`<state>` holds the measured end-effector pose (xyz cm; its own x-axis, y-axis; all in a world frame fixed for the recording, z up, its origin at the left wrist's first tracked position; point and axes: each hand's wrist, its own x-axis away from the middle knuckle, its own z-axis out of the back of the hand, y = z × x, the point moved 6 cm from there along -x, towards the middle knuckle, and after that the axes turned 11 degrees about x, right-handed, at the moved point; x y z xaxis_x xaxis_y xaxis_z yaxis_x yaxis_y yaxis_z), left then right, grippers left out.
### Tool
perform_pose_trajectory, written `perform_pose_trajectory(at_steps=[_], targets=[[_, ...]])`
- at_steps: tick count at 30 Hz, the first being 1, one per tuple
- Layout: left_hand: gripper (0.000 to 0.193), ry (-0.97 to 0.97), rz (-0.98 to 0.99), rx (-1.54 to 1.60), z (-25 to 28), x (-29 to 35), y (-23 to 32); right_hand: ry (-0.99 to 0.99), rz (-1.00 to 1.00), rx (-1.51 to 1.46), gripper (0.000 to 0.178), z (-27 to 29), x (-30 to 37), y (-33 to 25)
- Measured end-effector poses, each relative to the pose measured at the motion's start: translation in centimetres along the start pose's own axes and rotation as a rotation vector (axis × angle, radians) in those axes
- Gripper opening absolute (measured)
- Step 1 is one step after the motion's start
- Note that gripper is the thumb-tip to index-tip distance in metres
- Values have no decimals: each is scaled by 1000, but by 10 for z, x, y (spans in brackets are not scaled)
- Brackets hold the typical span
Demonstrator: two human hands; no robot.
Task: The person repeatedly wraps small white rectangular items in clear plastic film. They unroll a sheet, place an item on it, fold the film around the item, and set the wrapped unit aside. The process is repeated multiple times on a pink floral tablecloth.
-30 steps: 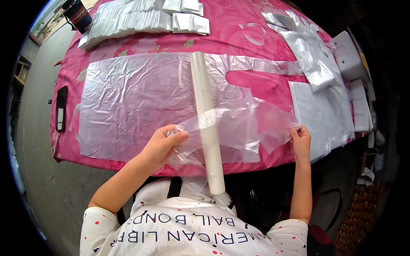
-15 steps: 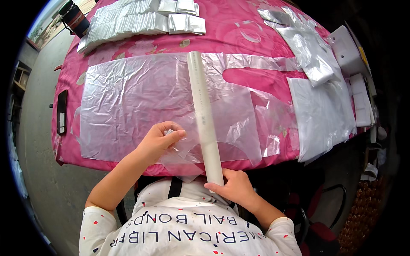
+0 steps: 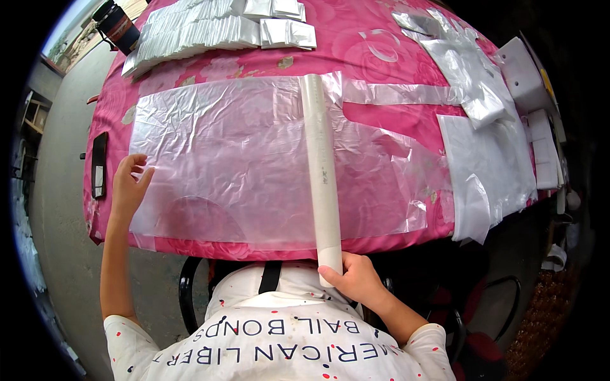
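Note:
My right hand (image 3: 359, 278) grips the near end of a long off-white plastic tube (image 3: 323, 171). The tube lies lengthwise away from me, and its near end sticks out past the table's front edge. Under it a clear thin plastic sheet (image 3: 216, 146) is spread out flat, with a large curved cut-out and a long strip on its right. My left hand (image 3: 131, 184) is at the sheet's left edge, fingers bent and thumb apart, with nothing visible between them.
A pink flowered cloth (image 3: 394, 244) covers the table. Folded silvery packets (image 3: 203, 38) and a dark jar (image 3: 117, 26) stand at the far left. A black phone-like object (image 3: 98, 166) lies by the left edge. More clear plastic sheets (image 3: 486, 165) and white boxes (image 3: 521, 73) are at right.
My left hand has let go of the sheet's loose part and moved left to its edge. The loose part now lies flat on the left. The tube has shifted slightly right and stands straighter.

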<state>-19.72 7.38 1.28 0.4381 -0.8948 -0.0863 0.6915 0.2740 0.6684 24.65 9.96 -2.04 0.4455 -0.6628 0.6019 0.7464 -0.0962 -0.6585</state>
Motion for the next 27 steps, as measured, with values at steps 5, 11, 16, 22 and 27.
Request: perform_pose_trajectory(at_steps=[5,11,16,22,27], targets=[[31,-104,-436,108,-72,21,141,36,-6,-8,42,2,1,4],[57,-364,-580,241,-193,39,197,49,-15,-23,42,0,4,10],[62,-360,-615,21,-221,44,202,-63,-27,39,48,8,5,8],[64,-335,-619,-129,-233,46,201,-9,96,175,58,57,-33,-15],[62,-316,-630,-165,-228,46,205,195,195,82,51,109,-137,-50]])
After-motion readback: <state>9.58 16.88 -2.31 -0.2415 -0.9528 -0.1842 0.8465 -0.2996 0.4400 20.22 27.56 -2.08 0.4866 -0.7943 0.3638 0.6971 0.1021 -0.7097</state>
